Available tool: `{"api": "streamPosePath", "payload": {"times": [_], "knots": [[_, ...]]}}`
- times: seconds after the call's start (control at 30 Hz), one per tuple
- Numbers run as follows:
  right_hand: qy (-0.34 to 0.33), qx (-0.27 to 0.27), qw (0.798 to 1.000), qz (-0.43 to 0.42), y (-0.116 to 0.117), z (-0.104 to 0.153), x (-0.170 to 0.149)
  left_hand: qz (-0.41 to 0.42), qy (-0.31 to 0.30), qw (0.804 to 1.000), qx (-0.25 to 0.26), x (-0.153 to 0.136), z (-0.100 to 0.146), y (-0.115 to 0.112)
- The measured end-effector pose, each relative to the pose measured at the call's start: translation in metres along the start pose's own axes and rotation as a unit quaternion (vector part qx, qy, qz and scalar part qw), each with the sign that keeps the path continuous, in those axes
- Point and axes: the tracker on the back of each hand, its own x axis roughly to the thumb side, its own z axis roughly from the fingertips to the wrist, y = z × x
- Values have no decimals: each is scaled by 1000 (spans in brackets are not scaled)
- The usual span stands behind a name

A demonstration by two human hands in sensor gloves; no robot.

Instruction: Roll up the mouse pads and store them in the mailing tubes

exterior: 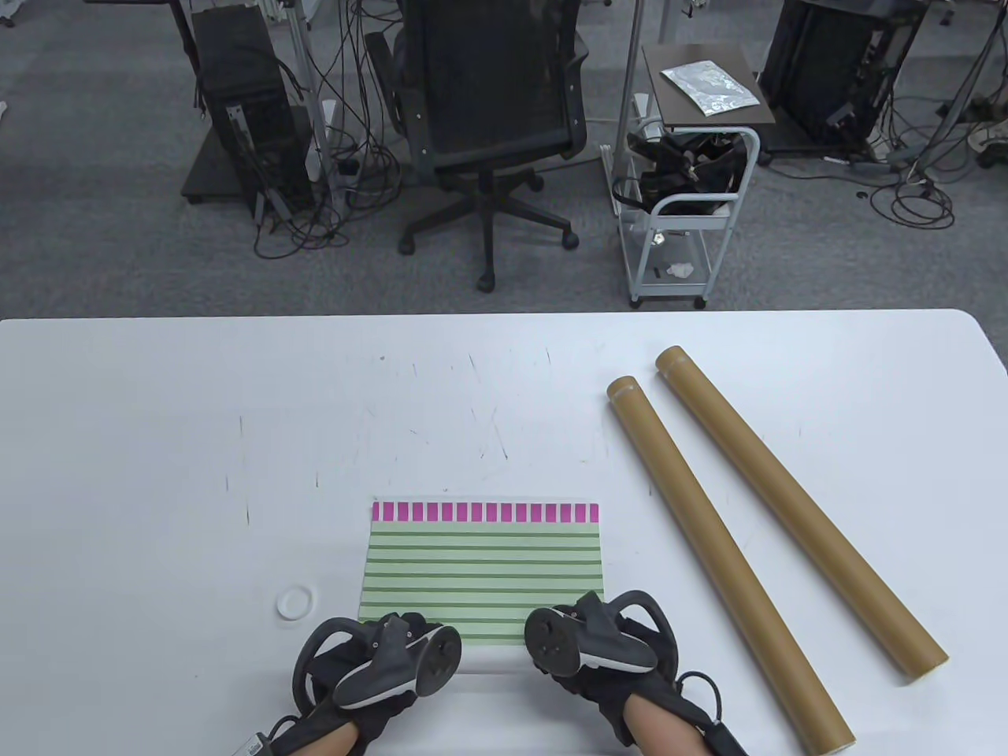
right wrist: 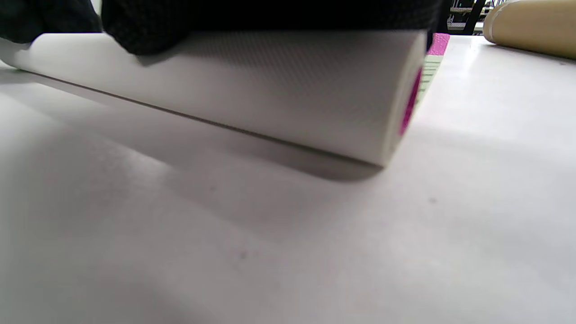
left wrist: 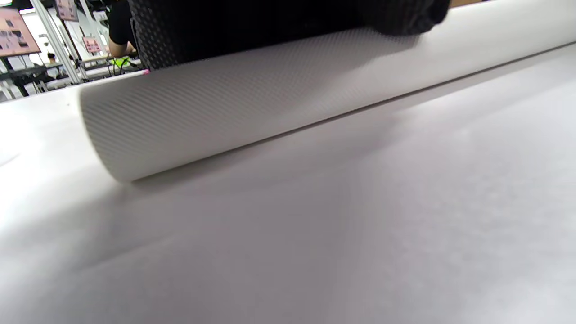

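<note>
1. Two gloved hands work at the near edge of the white bench (exterior: 157,441): the left hand (exterior: 370,669) and the right hand (exterior: 606,654), each with a dark tracker strapped to its back.
2. Between and under them lies the green-striped mouse pad with a magenta-checked far border (exterior: 482,563), its near end rolled into a white, textured roll (left wrist: 252,103) whose underside faces outward.
3. The left hand's grip lies over the left end of the roll; in the left wrist view its black gloved fingers (left wrist: 279,22) curve over the top of the roll and press on it.
4. The right hand's grip lies over the right end; in the right wrist view its gloved fingers (right wrist: 270,15) drape over the top of the roll, and magenta shows at the roll's open end.
5. Both grips are narrow, closed round the roll rather than spread flat.
6. The unrolled part of the pad lies flat on the bench, stretching away from the hands.
7. Two long brown cardboard mailing tubes lie side by side to the right of the pad, apart from it: the nearer tube (exterior: 724,563) and the farther tube (exterior: 795,508), both slanting from far left to near right.
8. A small white round cap (exterior: 296,602) lies on the bench left of the pad.
</note>
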Motion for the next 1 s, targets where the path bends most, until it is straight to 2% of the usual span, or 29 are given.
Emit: {"api": "streamPosePath", "payload": {"times": [0.13, 0.2, 0.23, 0.3, 0.33, 0.4, 0.43, 0.5, 0.57, 0.63, 0.73, 0.83, 1.0], "knots": [[-7, 3, 1000, 16, -2, 3, 4, 7, 3, 1000, -13, -1, -2, 2], [-11, -37, 999, 31, -5, 8, 8, 17, 6, 1000, -21, -2, -3, 3], [-15, -41, 998, 35, -5, 8, 11, 21, 8, 999, -24, -3, -3, 3], [-21, -20, 998, 52, -2, 5, 17, 29, 9, 999, -30, -5, -4, 3], [-13, -34, 997, 72, 0, 4, 18, 31, 10, 999, -32, -5, -4, 3], [-14, -40, 997, 67, -3, 2, 17, 13, 9, 1000, -21, -2, -3, 2], [-7, -40, 998, 51, -2, 1, 15, -30, 12, 999, 7, 1, 1, 2], [4, -41, 999, 36, 0, -1, 11, -51, -7, 998, 33, 7, 4, 1], [10, -40, 999, 20, 1, -2, 9, -59, -7, 998, 29, 9, 5, 2], [13, -41, 999, 18, 2, -3, 9, -34, -7, 999, 20, 9, 5, 4], [8, -26, 999, 26, -3, 0, 10, -49, 10, 998, 38, 9, 5, 3], [0, -51, 996, 67, -9, 8, 16, -30, 18, 999, 30, 6, 3, 4], [10, -24, 995, 98, 1, 0, 15, -11, 24, 999, 20, 2, -1, 1]]}}
